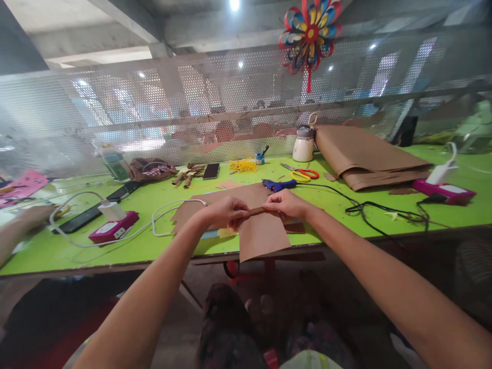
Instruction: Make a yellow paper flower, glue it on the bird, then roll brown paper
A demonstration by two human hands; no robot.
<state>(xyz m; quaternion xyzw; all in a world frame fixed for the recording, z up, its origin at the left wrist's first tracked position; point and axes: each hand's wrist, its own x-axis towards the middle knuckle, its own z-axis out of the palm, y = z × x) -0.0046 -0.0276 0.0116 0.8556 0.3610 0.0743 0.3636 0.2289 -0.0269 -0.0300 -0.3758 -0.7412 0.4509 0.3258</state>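
Both hands pinch the far edge of a sheet of brown paper (263, 237), which looks folded or rolled over along that edge. My left hand (227, 211) is closed on its left end, and my right hand (286, 203) is closed on the right end. The paper's near part hangs down past the table edge. Beneath and behind it lie larger brown paper pieces (192, 209) on the green table. Just beyond my right hand rests a blue glue gun (280, 185) with a black cord. My fingers partly cover the folded edge.
Scissors (303, 173), a lidded jar (304, 144), a phone (211, 171) and yellow paper shreds (243, 165) lie farther back. A brown paper stack (369, 154) is at right. Purple power strips (114, 228) with cords sit on both sides. Another person's hand (36, 216) is at far left.
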